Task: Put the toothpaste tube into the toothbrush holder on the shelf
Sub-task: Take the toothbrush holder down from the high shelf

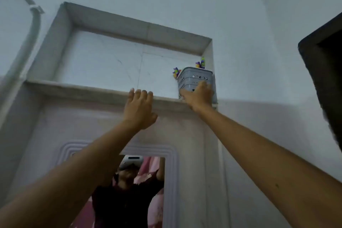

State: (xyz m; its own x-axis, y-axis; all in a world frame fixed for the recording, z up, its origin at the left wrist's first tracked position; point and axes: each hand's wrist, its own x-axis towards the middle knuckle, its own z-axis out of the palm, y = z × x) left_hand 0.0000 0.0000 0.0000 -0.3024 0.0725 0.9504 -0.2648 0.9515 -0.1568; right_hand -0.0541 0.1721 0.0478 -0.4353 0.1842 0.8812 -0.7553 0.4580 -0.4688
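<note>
A grey perforated toothbrush holder (194, 77) stands at the right end of a high stone shelf (83, 88) set in a wall niche. Colourful toothbrush heads (201, 63) stick out of its top. My right hand (199, 96) is wrapped around the holder's lower front, fingers spread over it. My left hand (138, 109) rests on the shelf's front edge to the left, fingers over the lip, holding nothing. No toothpaste tube is visible.
The niche's right wall (209, 57) stands close beside the holder. A mirror (133, 190) with a ridged frame hangs below the shelf and reflects a person. A white pipe (31, 29) runs down the left wall. A dark frame (325, 72) is at the right.
</note>
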